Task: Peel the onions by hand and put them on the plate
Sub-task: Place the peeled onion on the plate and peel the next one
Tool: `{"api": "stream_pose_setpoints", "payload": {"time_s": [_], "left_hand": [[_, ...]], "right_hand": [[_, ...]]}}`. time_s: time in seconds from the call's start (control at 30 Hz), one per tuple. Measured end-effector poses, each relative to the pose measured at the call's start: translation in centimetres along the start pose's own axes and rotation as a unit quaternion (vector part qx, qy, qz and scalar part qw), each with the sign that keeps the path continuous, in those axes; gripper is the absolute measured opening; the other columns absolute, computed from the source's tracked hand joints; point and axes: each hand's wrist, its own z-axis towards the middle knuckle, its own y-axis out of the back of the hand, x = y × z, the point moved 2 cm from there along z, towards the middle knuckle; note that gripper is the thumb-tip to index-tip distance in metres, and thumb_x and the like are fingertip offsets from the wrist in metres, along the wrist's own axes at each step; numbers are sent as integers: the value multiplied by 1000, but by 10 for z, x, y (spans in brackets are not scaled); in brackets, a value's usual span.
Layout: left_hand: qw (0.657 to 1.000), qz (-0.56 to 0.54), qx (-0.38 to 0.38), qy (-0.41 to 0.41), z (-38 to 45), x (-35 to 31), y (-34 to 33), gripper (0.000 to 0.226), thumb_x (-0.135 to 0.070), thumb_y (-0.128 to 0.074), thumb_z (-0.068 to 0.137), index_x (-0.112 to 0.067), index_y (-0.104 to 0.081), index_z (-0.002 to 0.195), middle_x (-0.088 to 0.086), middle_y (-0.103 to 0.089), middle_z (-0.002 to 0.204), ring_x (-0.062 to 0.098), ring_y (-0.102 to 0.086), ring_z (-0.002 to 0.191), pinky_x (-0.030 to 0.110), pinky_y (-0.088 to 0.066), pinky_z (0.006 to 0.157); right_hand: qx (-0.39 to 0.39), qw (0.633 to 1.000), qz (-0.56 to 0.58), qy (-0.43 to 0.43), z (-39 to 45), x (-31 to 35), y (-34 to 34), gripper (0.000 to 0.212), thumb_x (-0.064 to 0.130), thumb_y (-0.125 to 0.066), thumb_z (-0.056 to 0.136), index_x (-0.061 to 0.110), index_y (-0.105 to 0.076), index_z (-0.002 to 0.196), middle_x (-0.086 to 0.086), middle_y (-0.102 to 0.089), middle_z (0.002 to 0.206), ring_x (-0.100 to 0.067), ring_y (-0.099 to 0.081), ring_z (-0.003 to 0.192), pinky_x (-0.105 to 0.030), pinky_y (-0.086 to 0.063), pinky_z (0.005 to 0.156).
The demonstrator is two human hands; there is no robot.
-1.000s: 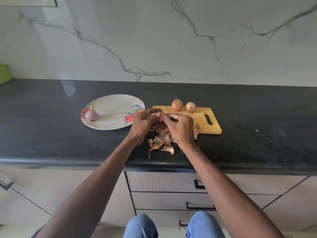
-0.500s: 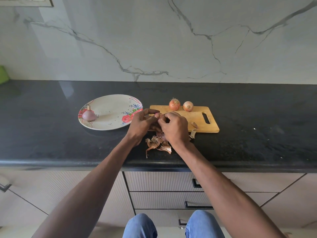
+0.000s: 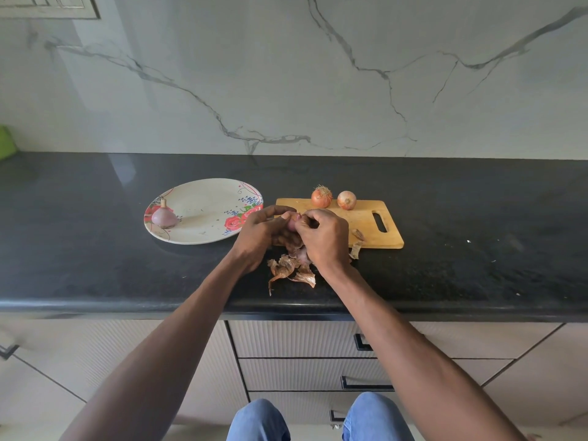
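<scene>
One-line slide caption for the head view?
Both hands peel an onion; one peeled onion on the plate.

A long black speckled stone countertop [image 3: 95, 275] runs along the marble wall. On it, left of centre, sits a round white plate with red flower print [image 3: 203, 214]. Just beside the plate, to its right, lies a rectangular pale wooden chopping board with a slotted handle [image 3: 369, 227]. A heap of dry brown onion skins [image 3: 288, 272] lies on the stone near the front edge, below the board's left end. A few pale flecks dot the counter far to the right.
</scene>
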Motion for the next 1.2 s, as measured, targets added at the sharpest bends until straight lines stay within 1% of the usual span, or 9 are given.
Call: {"api": "stream_pose_setpoints", "payload": {"time_s": [0.07, 0.23, 0.33, 0.43, 0.53, 0.63, 0.87, 1.07, 1.2], "left_hand": [[1000, -4, 5, 3, 1, 0, 0, 16, -7, -50, 103, -1, -63, 111, 15, -69, 77, 23, -67, 61, 30, -58, 58], [999, -32, 15, 17, 1, -1, 0, 21, -5, -43, 105, -1, -63, 112, 13, -69, 78, 21, -67, 61, 28, -57, 57], [998, -50, 15, 24, 1, -1, 0, 23, -4, -41, 106, 0, -63, 113, 13, -70, 80, 21, -66, 62, 28, -57, 56], [997, -65, 5, 33, 3, 0, 2, 25, -4, -40, 106, -1, -63, 111, 14, -70, 83, 21, -66, 62, 27, -57, 56], [996, -78, -3, 40, 5, 1, 3, 25, -5, -39, 106, -1, -63, 113, 17, -70, 87, 21, -66, 62, 27, -57, 57], [994, -101, -7, 47, 6, 1, 4, 26, -5, -39, 106, 1, -62, 117, 21, -69, 92, 22, -67, 64, 27, -59, 59], [992, -113, -1, 53, 5, -1, 3, 28, -4, -36, 106, -1, -62, 118, 17, -70, 88, 21, -65, 65, 26, -57, 59], [990, -133, 2, 52, 4, -2, 1, 29, -6, -35, 106, -3, -61, 121, 14, -72, 93, 22, -66, 73, 28, -58, 65], [988, -146, 5, 48, 1, -5, -1, 31, -1, -33, 105, -4, -61, 117, 15, -72, 93, 23, -67, 73, 27, -59, 65]], "right_hand": [[-3, 1000, 2, -3, 0, 1, 0, 40, 39, -58, 83, 4, -65, 65, -5, -64, 63, -21, -57, 57, -41, -48, 52], [5, 1000, -2, -18, 0, 0, 1, 20, 12, -73, 82, 3, -66, 66, -5, -63, 63, -19, -56, 57, -41, -48, 53], [7, 999, 13, -46, 0, 2, 3, 16, 12, -75, 82, 3, -70, 70, -4, -68, 67, -18, -60, 61, -40, -51, 57], [19, 994, 49, -96, 0, 5, 5, 9, 11, -76, 83, 4, -75, 76, -1, -71, 70, -16, -65, 64, -33, -54, 59], [28, 985, 81, -147, 2, 5, 7, 5, 11, -76, 83, 6, -76, 82, 8, -68, 70, -3, -63, 63, -19, -52, 57], [35, 978, 103, -178, 4, 4, 8, 5, 10, -74, 84, 6, -77, 84, 9, -69, 70, 4, -63, 62, -12, -49, 57], [37, 953, 175, -243, 5, 5, 10, 10, 5, -71, 85, 2, -75, 76, 1, -71, 63, 1, -64, 56, -20, -53, 57], [27, 921, 240, -307, 5, -1, 9, 12, 6, -69, 85, 1, -75, 76, -10, -74, 70, -22, -70, 66, -26, -54, 54], [13, 919, 234, -317, 5, -3, 8, 20, 9, -66, 85, -4, -70, 71, -16, -70, 65, -21, -66, 61, -33, -55, 56]]}}
